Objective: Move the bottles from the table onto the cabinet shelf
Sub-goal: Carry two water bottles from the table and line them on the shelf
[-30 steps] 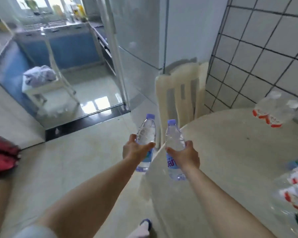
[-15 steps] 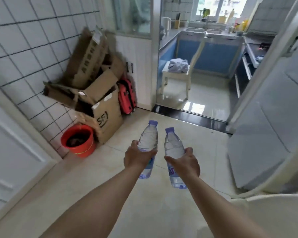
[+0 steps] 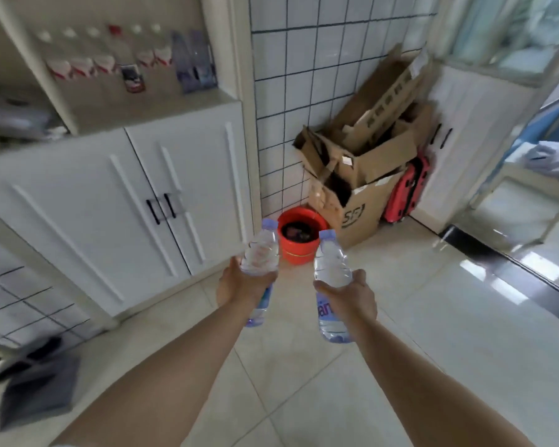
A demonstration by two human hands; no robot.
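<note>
Left hand (image 3: 239, 285) grips clear bottle (image 3: 260, 250) | right hand (image 3: 352, 293) likewise, blue-capped

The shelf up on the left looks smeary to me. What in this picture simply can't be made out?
- Bottles on the cabinet shelf, head view: motion blur smears their labels, and their count is unsure.
- Left bottle: the left hand covers its label.
- Right bottle: the right hand hides most of its print.
- Red bucket: its dark contents are unclear.
- The table: out of frame.
- Dark thing on the floor: blurred.
</note>
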